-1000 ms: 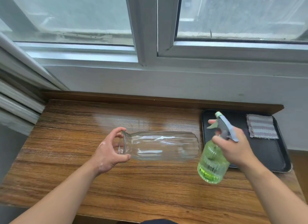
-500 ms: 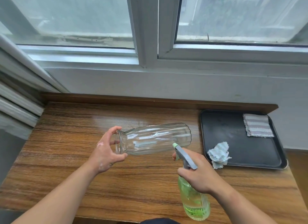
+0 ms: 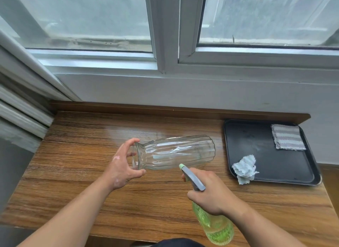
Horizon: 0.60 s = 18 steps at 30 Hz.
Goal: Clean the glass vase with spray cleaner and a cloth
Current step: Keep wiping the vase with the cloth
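Wooden table (image 3: 77, 166) under a window sill. Left of the black tray (image 3: 271, 180), ribbed glass vase (image 3: 176, 152) held sideways above the tabletop, tilted a little more than half a second ago, mouth gripped by left hand (image 3: 122, 167). Nearer than the vase, right hand (image 3: 211, 191) clenched on green spray bottle (image 3: 214, 224), nozzle close to the glass as before. On the tray, crumpled cloth (image 3: 244, 168) and folded striped cloth (image 3: 287, 139) unmoved. No readable labels.

Left hand (image 3: 123, 168) cupped, right hand (image 3: 213, 195) fisted
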{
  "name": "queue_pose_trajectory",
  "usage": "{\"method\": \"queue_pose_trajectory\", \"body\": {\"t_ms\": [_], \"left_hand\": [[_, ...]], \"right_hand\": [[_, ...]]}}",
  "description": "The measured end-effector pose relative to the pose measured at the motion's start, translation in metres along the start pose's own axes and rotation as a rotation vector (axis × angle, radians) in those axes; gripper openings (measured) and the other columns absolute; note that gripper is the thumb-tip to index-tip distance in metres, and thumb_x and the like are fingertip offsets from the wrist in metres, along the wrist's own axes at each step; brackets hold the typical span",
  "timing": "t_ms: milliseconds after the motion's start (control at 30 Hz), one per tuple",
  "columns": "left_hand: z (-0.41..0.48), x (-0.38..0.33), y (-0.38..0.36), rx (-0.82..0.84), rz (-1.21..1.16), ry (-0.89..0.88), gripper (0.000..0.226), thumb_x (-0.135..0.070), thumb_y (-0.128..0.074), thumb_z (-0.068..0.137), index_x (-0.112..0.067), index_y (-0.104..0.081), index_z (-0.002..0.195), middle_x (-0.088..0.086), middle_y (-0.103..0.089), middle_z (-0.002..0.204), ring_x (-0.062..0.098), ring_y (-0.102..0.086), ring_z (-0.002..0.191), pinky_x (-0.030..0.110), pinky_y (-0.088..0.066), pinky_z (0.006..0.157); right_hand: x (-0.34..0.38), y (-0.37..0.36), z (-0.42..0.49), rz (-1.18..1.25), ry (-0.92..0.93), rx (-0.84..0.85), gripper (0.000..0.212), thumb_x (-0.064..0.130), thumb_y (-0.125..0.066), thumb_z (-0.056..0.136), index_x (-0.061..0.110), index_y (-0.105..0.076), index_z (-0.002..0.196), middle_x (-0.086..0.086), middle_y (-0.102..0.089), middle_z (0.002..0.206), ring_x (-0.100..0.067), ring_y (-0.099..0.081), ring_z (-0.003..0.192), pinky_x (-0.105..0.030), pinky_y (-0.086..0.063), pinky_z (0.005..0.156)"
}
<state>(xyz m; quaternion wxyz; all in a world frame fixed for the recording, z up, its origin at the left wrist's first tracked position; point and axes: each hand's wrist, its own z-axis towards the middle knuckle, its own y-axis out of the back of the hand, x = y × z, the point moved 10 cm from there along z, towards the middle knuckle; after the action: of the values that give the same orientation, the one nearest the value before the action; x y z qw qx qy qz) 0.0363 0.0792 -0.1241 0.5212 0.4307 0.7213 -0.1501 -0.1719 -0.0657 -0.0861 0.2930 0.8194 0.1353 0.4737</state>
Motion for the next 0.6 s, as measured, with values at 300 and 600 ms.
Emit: {"method": "queue_pose_trajectory", "body": {"t_ms": [300,600], "left_hand": [[-0.002,0.001,-0.002,0.022,0.029,-0.015,0.099,0.005,-0.090,0.064,-0.061,-0.048,0.123,-0.006,-0.035,0.149,0.024,-0.049,0.132,0.025,-0.063,0.078],[-0.002,0.003,-0.002,0.025,0.030,0.013,0.101,0.003,-0.091,0.063,-0.065,-0.046,0.122,-0.004,-0.034,0.154,0.024,-0.049,0.134,0.024,-0.063,0.078]], "right_hand": [[0.004,-0.003,0.003,0.052,-0.040,-0.032,0.012,0.019,-0.062,0.072,0.020,-0.060,0.084,0.010,-0.049,0.060,-0.009,-0.043,0.059,-0.025,-0.035,0.057],[-0.059,0.038,-0.011,0.014,-0.260,-0.155,0.013,0.021,-0.065,0.071,0.029,-0.060,0.080,0.009,-0.056,0.065,-0.011,-0.053,0.065,-0.034,-0.048,0.066]]}}
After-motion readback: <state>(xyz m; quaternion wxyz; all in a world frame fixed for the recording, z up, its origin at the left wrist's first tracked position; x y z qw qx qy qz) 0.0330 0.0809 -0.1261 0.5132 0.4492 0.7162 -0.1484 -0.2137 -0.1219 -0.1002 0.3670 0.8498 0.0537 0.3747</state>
